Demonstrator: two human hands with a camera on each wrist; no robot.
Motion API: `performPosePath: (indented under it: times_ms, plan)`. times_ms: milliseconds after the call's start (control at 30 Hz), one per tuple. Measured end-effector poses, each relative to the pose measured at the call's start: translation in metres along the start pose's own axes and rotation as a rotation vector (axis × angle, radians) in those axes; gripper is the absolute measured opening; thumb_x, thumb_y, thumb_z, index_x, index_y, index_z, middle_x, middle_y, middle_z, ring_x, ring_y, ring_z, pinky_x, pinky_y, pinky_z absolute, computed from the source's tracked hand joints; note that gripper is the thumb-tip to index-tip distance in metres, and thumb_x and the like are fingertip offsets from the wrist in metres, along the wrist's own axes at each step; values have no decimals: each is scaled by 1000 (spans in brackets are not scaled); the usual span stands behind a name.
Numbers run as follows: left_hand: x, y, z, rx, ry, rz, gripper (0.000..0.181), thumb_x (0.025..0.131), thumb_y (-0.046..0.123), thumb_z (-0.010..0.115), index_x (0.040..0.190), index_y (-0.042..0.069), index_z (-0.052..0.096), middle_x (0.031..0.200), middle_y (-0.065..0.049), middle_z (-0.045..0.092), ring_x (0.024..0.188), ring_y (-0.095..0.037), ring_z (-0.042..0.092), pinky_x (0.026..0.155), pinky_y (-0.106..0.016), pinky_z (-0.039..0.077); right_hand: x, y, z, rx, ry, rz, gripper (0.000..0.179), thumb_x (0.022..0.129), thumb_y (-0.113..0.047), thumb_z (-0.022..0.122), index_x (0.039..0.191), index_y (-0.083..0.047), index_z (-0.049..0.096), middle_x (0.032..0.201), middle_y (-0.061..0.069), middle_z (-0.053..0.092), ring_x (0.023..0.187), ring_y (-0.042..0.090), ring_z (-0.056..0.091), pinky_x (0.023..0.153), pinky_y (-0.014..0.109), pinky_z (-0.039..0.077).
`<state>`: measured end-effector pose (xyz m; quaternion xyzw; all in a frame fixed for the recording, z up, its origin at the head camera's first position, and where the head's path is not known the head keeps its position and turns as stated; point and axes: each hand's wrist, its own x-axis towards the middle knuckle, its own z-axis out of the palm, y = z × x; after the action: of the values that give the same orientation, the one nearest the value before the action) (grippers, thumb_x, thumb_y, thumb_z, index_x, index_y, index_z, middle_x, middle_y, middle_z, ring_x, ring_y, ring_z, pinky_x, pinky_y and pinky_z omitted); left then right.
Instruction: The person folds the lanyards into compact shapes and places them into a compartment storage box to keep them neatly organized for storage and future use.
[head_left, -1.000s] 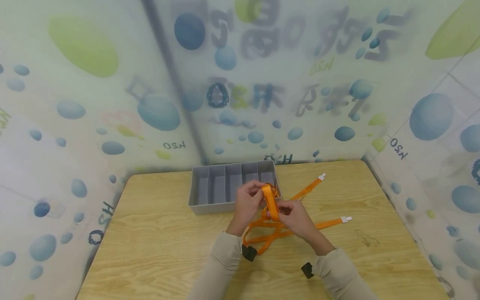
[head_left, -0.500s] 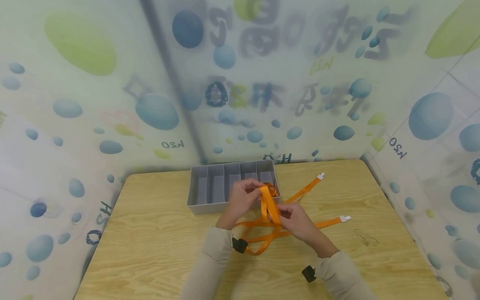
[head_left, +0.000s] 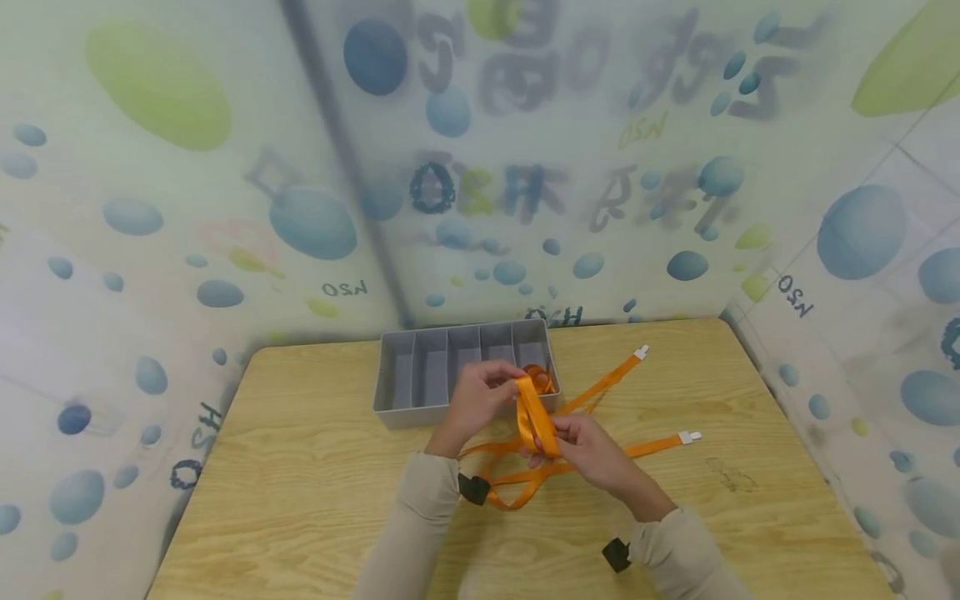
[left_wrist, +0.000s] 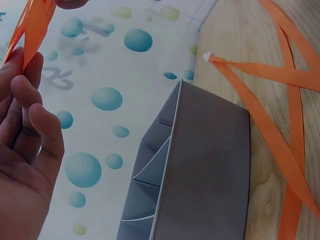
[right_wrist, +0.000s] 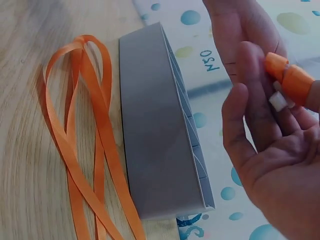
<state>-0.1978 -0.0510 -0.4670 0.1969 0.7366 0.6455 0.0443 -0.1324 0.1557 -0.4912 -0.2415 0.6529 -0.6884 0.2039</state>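
Note:
An orange lanyard (head_left: 537, 421), folded into loops, is stretched between both hands in front of the tray. My left hand (head_left: 478, 398) pinches its upper end between thumb and fingers. The lower end is pinched by my right hand (head_left: 596, 454); in the right wrist view a white clip (right_wrist: 277, 101) shows by those fingers. More orange lanyards (head_left: 517, 500) lie crossed on the table below the hands. A coiled orange lanyard (head_left: 537, 379) sits in the rightmost compartment of the grey divided tray (head_left: 420, 418), just behind the held loops.
On the right of the wooden table (head_left: 300, 467), two lanyard ends with white clips (head_left: 690, 437) point outward. The tray stands near the back edge, close to the patterned wall (head_left: 480, 250). A dark square piece (head_left: 617, 554) is at the right cuff.
My left hand has shifted left, and the right hand slightly down, with the held loops. The coil in the tray's right compartment shows more fully now.

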Motion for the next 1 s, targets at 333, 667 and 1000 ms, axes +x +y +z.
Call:
performPosePath:
  times_ms: [333,667,1000]
  plan:
    - [-8,33,-9,89,-118,21,18,90,-6,63,104,-6,74,105,-22,72,91,-19,67,76,-30,56,-4,-4,2,-13,-1,-17,27,105,-8,49,111,16,59,87,22,66,80,14,65,75,32,58]
    - [-10,25,-7,53,-133,-8,17,89,-8,64,104,-6,72,104,-21,71,88,-25,65,75,-28,54,-5,-4,0,24,-58,-65,28,105,-4,48,120,17,58,89,11,68,82,11,64,75,34,57]
    - [-14,13,9,-126,-75,18,8,91,-12,61,95,-9,68,97,-18,71,79,-12,65,72,-41,57,-5,-13,3,8,13,-90,29,105,-8,50,107,19,60,88,1,69,82,9,64,76,30,57]
